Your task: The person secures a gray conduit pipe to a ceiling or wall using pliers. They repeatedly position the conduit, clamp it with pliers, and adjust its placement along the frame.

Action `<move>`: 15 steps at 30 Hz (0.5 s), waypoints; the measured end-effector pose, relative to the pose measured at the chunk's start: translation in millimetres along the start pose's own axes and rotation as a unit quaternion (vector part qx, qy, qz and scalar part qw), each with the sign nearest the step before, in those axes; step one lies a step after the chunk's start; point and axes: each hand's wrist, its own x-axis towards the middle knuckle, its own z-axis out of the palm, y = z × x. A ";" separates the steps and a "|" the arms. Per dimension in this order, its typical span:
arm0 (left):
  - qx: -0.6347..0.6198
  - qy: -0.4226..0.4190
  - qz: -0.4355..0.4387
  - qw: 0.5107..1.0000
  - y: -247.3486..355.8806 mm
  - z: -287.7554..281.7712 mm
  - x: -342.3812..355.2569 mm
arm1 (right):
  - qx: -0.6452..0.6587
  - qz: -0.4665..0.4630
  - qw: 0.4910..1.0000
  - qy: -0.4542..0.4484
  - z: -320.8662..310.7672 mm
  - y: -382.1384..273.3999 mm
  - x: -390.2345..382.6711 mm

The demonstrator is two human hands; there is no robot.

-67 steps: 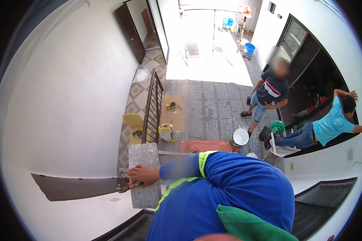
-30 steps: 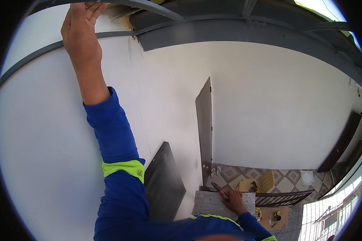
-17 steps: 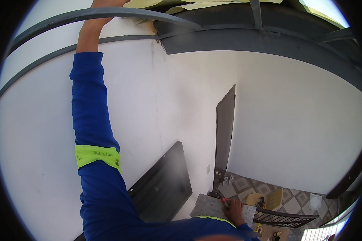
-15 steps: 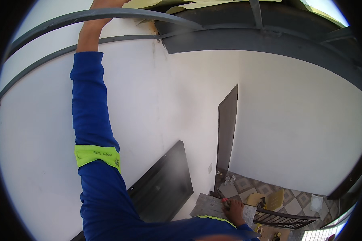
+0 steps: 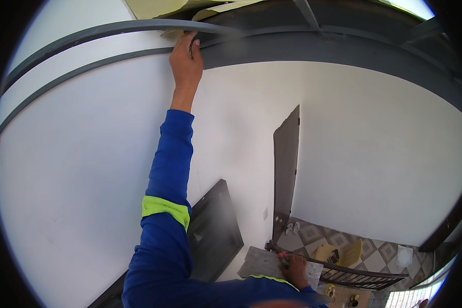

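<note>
My left hand is raised high, its arm in a blue sleeve with a lime band. Its thumb and fingers curl together just below the upper grey metal bar, close to where the bars meet the wide grey beam. A small dark bit shows between them, too little to name. Far below, my right hand is closed around a red-handled tool over a grey slab; the tool's working end cannot be made out.
Pale yellow sheets lie above the beam. A dark panel leans on the white wall. Low on the right are a dark railing, a yellow chair, sandals on patterned tiles, and a brown door.
My left hand has come right and down from beyond the upper bar to the corner by the beam, its fingers now curled. My right hand has shifted slightly left, still on the red-handled tool.
</note>
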 end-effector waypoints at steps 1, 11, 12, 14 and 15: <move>-0.007 -0.038 -0.046 0.998 -3.9 8.3 1.9 | 0.001 0.000 1.000 0.003 1.3 0.8 0.0; -0.098 -0.022 -0.038 0.994 8.2 16.1 -6.9 | -0.024 0.002 1.000 0.003 3.2 -0.7 0.4; -0.160 0.000 -0.063 0.985 16.5 8.8 -6.3 | -0.033 0.003 0.999 0.000 2.1 -2.0 0.5; -0.268 0.044 -0.094 0.958 35.4 -8.9 -1.5 | -0.042 -0.003 0.999 0.014 -0.1 -4.3 0.5; -0.308 0.068 -0.122 0.941 43.4 -20.3 4.8 | -0.038 -0.001 0.999 0.009 -0.8 -4.9 0.4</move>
